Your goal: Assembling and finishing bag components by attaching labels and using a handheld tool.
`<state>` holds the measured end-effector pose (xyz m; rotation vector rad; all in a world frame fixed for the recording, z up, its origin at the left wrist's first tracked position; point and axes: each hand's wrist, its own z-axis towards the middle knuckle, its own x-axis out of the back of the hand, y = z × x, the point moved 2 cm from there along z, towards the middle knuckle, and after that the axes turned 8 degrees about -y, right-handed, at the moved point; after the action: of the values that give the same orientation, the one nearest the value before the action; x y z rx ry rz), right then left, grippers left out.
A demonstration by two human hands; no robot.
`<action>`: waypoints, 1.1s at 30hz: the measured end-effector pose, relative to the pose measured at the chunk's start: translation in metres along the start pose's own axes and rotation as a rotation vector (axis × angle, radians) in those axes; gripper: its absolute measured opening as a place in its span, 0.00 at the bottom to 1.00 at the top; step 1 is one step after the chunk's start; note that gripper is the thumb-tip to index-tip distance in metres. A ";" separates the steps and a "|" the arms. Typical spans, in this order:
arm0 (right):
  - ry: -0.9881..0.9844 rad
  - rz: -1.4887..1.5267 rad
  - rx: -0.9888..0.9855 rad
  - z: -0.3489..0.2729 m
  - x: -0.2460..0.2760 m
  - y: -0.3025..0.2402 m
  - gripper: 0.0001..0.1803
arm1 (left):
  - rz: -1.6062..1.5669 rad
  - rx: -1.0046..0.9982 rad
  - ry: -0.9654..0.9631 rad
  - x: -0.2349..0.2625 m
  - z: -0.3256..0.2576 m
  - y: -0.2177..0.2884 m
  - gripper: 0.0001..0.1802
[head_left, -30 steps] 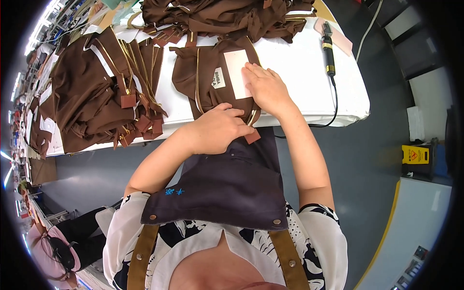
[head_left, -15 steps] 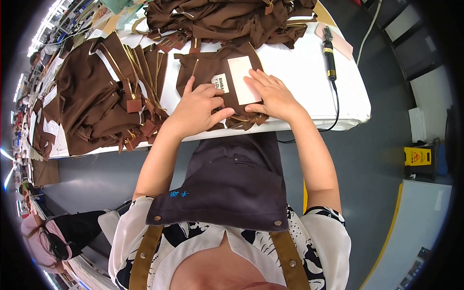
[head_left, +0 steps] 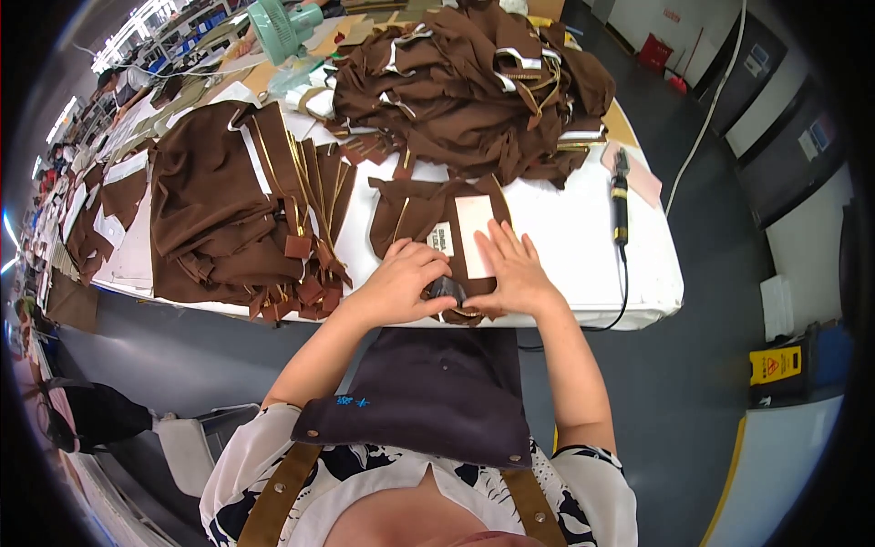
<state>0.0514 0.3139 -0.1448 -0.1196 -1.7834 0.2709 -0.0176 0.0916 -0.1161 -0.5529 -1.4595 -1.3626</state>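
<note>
A small brown fabric piece (head_left: 390, 217) with gold zips lies near the table's front edge. On it are a pale label (head_left: 440, 241) and a whitish-pink rectangular card (head_left: 473, 228). My left hand (head_left: 401, 284) rests on the fabric's left side, fingers curled and thumb pointing right. Between that thumb and the fingers shows something dark grey (head_left: 445, 289), whose kind I cannot make out. My right hand (head_left: 518, 278) is open, fingers spread over the card's right edge, thumb toward my left hand. It covers the fabric's lower right part.
Left on the white-covered table (head_left: 583, 264) lies a stack of brown zipped pieces (head_left: 214, 210); a large brown pile (head_left: 456, 91) lies behind. A black corded tool (head_left: 620, 201) sits at the right on a pink sheet (head_left: 643, 182). A green fan (head_left: 276, 32) stands far back.
The view has tilted up, showing more of the far table. My hands have come closer together, and something dark grey now shows in my left hand. The right hand's fingers are spread wider.
</note>
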 end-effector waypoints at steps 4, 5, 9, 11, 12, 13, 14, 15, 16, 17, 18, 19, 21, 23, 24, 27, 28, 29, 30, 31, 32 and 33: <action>-0.024 -0.031 0.010 -0.001 0.003 -0.004 0.68 | 0.047 0.026 0.054 0.015 -0.002 -0.008 0.28; -0.026 -0.009 0.014 -0.001 0.003 -0.003 0.68 | 0.179 -0.007 0.071 0.016 -0.004 -0.012 0.29; -0.043 0.022 0.025 -0.002 -0.001 0.000 0.67 | 0.142 -0.031 0.018 0.004 -0.014 -0.023 0.40; -0.043 0.010 0.045 -0.001 0.003 0.000 0.67 | 0.104 -0.019 0.028 -0.005 -0.015 -0.028 0.42; -0.049 0.008 0.050 -0.002 0.005 0.001 0.68 | 0.109 -0.014 0.035 -0.007 -0.014 -0.027 0.42; -0.056 0.006 0.055 -0.002 0.007 0.002 0.68 | 0.113 -0.008 0.041 -0.008 -0.013 -0.025 0.42; -0.066 -0.003 0.058 -0.002 0.008 0.004 0.68 | 0.115 -0.010 0.058 -0.012 -0.013 -0.025 0.44; -0.063 -0.015 0.068 -0.002 0.010 0.004 0.68 | 0.127 -0.006 0.071 -0.014 -0.013 -0.023 0.46; -0.078 -0.017 0.061 -0.002 0.011 0.004 0.68 | 0.117 -0.011 0.084 -0.014 -0.013 -0.022 0.45; -0.093 -0.018 0.054 0.000 0.013 0.005 0.68 | 0.107 -0.016 0.096 -0.013 -0.012 -0.022 0.45; -0.094 -0.012 0.063 -0.001 0.012 0.005 0.68 | 0.111 -0.011 0.104 -0.012 -0.012 -0.022 0.45; -0.091 -0.018 0.072 -0.001 0.013 0.006 0.68 | 0.107 -0.012 0.110 -0.012 -0.013 -0.021 0.44; -0.102 -0.019 0.062 0.000 0.015 0.005 0.69 | 0.094 -0.012 0.130 -0.011 -0.014 -0.022 0.43; -0.117 -0.044 0.052 -0.002 0.016 0.001 0.68 | 0.047 -0.028 0.152 -0.011 -0.017 -0.024 0.41; -0.117 -0.029 0.056 -0.005 0.013 0.004 0.68 | 0.044 -0.021 0.162 -0.015 -0.017 -0.022 0.35; -0.126 -0.004 0.056 -0.006 0.013 0.007 0.68 | 0.085 0.020 0.156 -0.021 -0.016 -0.020 0.31; -0.122 -0.002 0.065 -0.007 0.015 0.006 0.67 | 0.076 0.027 0.150 -0.020 -0.016 -0.018 0.29; -0.119 0.000 0.072 -0.009 0.017 0.005 0.66 | 0.068 0.017 0.146 -0.021 -0.017 -0.016 0.29; -0.117 0.004 0.058 -0.009 0.019 0.006 0.66 | 0.081 0.022 0.152 -0.020 -0.017 -0.017 0.29; -0.066 0.100 0.102 -0.011 0.021 0.006 0.62 | 0.092 0.025 0.156 -0.019 -0.017 -0.018 0.30; -0.014 0.197 0.143 -0.015 0.024 0.006 0.59 | 0.060 0.022 0.159 -0.020 -0.017 -0.017 0.29; -0.005 0.214 0.117 -0.016 0.022 0.012 0.59 | 0.055 0.000 0.136 -0.019 -0.016 -0.018 0.29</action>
<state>0.0610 0.3325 -0.1239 -0.2274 -1.7565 0.5287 -0.0204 0.0783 -0.1433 -0.4875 -1.3258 -1.3307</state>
